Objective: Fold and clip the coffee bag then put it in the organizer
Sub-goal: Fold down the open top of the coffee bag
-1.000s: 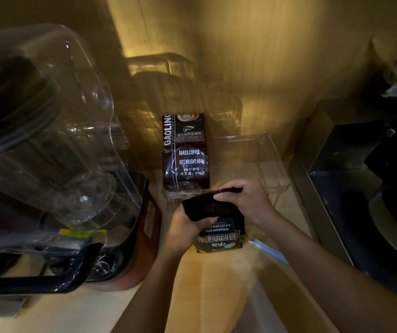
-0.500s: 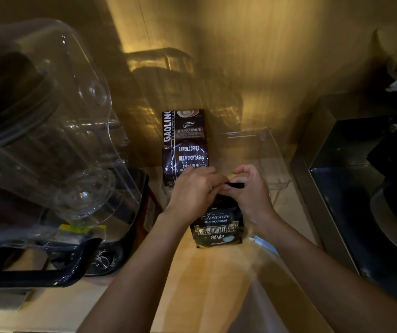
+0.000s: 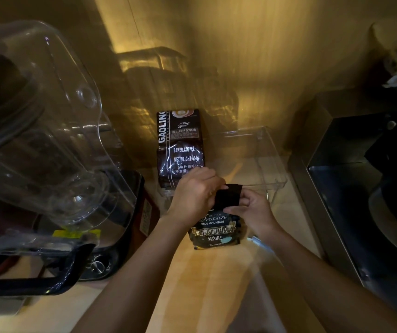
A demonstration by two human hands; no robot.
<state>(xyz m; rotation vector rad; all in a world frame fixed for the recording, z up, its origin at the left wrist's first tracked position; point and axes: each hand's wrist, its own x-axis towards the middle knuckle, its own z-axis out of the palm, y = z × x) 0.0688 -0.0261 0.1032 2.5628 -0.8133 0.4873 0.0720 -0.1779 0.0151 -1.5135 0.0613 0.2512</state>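
Note:
A small black coffee bag [image 3: 216,230] printed "Treasure Blue Mountain" stands upright on the wooden counter. Its dark top flap [image 3: 228,197] is folded and sticks up between my hands. My left hand [image 3: 196,194] grips the flap's left side from above. My right hand [image 3: 252,209] pinches the flap's right edge and lower corner. Just behind the bag sits a clear plastic organizer [image 3: 273,179]; a taller brown "Gaolin" coffee bag [image 3: 180,150] stands in its left part. I see no clip.
A large blender with a clear jar [image 3: 41,140] and dark handle fills the left side. A dark metal appliance [image 3: 361,188] stands on the right. A wooden wall rises behind the organizer. Bare counter [image 3: 204,284] lies in front of the bag.
Over the last second my left hand rose from the bag's lower left onto its top. The top flap now stands up narrower between both hands.

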